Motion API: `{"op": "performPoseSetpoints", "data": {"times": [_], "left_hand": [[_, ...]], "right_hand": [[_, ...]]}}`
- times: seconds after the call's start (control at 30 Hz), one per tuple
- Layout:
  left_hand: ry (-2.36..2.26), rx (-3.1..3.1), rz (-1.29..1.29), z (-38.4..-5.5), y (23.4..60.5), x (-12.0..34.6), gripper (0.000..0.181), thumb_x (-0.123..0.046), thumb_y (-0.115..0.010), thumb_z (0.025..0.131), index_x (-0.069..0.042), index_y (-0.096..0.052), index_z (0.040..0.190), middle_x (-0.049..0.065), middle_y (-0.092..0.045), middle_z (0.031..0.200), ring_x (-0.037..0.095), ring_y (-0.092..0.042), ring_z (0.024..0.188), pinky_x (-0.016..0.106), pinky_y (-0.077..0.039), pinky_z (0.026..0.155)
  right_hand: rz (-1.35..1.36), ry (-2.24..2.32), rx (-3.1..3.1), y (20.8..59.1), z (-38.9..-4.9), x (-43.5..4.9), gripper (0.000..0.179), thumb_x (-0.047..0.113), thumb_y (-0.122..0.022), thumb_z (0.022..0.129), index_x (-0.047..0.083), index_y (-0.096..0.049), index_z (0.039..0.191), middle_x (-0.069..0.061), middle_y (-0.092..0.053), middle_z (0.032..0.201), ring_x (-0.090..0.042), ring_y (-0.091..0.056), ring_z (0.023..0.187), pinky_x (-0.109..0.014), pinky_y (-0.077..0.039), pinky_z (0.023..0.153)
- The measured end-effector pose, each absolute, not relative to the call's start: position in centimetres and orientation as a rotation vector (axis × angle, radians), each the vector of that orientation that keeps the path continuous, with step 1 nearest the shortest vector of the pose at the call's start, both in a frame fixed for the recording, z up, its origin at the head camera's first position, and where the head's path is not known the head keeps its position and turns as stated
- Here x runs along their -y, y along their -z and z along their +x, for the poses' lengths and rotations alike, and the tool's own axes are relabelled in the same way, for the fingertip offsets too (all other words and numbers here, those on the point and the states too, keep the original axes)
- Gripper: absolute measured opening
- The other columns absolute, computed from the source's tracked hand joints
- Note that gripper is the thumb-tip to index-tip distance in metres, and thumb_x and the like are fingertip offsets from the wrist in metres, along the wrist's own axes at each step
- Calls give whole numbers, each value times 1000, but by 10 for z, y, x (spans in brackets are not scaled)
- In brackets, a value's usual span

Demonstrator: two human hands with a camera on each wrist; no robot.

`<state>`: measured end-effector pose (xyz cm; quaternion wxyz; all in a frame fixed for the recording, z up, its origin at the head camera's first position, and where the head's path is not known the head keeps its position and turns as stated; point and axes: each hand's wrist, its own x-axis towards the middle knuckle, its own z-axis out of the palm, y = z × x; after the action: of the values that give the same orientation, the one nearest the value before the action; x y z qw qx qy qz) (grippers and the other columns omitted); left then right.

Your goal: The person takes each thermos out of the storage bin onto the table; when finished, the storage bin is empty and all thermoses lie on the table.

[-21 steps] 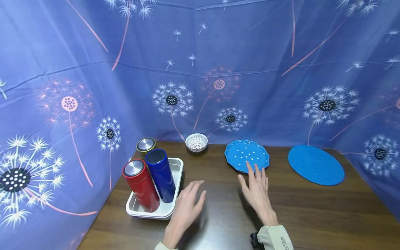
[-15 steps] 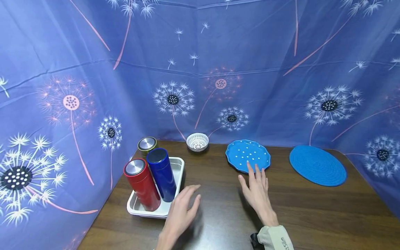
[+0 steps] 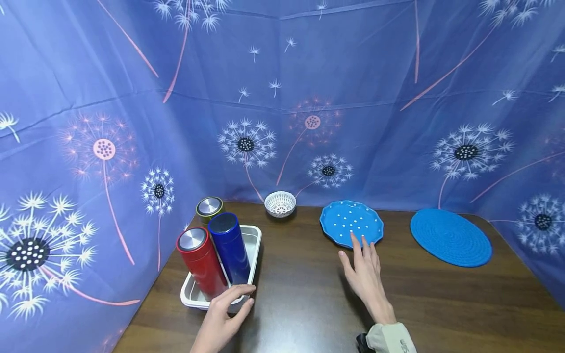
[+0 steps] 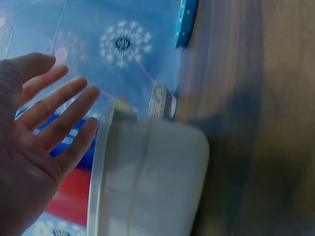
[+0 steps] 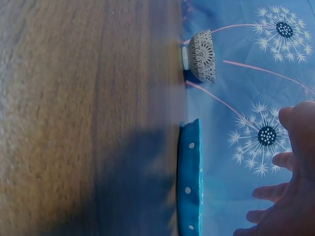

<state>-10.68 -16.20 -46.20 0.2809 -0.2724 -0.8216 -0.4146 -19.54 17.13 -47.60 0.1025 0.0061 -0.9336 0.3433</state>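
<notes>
My left hand (image 3: 224, 316) hovers over the front right corner of a white tray (image 3: 256, 240), its fingers loosely bent and holding nothing. In the left wrist view those fingers (image 4: 69, 115) are spread beside the tray's rim. A red thermos flask (image 3: 203, 264) and a blue thermos flask (image 3: 230, 250) stand upright in the tray. Behind them shows a green-gold flask (image 3: 209, 208); its base is hidden. My right hand (image 3: 366, 282), fingers spread and nothing in its grasp, is above the table by the front edge of a blue dotted plate (image 3: 350, 221).
A small white patterned bowl (image 3: 280, 203) stands at the back, between tray and plate. To the right lies a round blue woven placemat (image 3: 450, 238). The brown wooden table (image 3: 300, 299) ends at a blue dandelion-print curtain (image 3: 379, 147) at the back and sides.
My left hand has moved left and towards me, from the tray's right side to its front right corner. My right hand stays about where it was; the view has shifted slightly.
</notes>
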Motion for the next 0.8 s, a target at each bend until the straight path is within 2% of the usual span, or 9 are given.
{"op": "performPoseSetpoints", "data": {"times": [0.2, 0.47, 0.53, 0.63, 0.73, 0.8], "left_hand": [[1225, 2118, -795, -100, 471, 191, 33, 12, -76, 71, -5, -73, 100, 10, -73, 94, 9, -67, 92, 10, -44, 90], [1188, 2092, -640, -90, 472, 221, 40, 19, -78, 60, -6, -74, 91, 8, -73, 84, 1, -66, 85, 9, -47, 79], [1189, 2073, -556, -89, 471, 226, 40, 23, -77, 59, -7, -73, 86, 7, -71, 79, 0, -65, 80, 9, -48, 74], [1190, 2112, -303, -87, 469, 231, 35, 23, -76, 60, -6, -71, 79, -1, -68, 71, -2, -62, 69, 10, -49, 66], [1189, 2167, -29, -89, 475, 238, 27, 16, -78, 65, -6, -69, 79, -9, -62, 69, -4, -59, 65, 10, -49, 63], [1175, 2180, 100, -90, 475, 240, 23, 13, -78, 67, -3, -67, 81, -9, -58, 69, -3, -56, 64, 10, -48, 62]], "right_hand": [[22, -1019, 2761, 477, -195, -171, 63, 40, -44, 102, 10, -24, 154, -34, -16, 155, -54, -6, 142, -69, -8, 110], [28, -1029, 2760, 478, -195, -170, 63, 39, -44, 102, 9, -24, 154, -35, -16, 155, -54, -7, 142, -70, -10, 110], [24, -1028, 2763, 479, -196, -171, 63, 39, -44, 102, 9, -24, 154, -35, -16, 155, -54, -7, 142, -70, -10, 110], [15, -1028, 2767, 480, -197, -170, 63, 39, -44, 102, 9, -24, 154, -34, -16, 155, -54, -8, 142, -71, -11, 109], [10, -1037, 2761, 481, -197, -169, 63, 38, -45, 102, 9, -24, 154, -34, -17, 155, -53, -9, 142, -70, -12, 109], [14, -1046, 2754, 481, -197, -167, 63, 38, -45, 102, 9, -24, 154, -34, -18, 154, -53, -9, 142, -71, -13, 109]]}}
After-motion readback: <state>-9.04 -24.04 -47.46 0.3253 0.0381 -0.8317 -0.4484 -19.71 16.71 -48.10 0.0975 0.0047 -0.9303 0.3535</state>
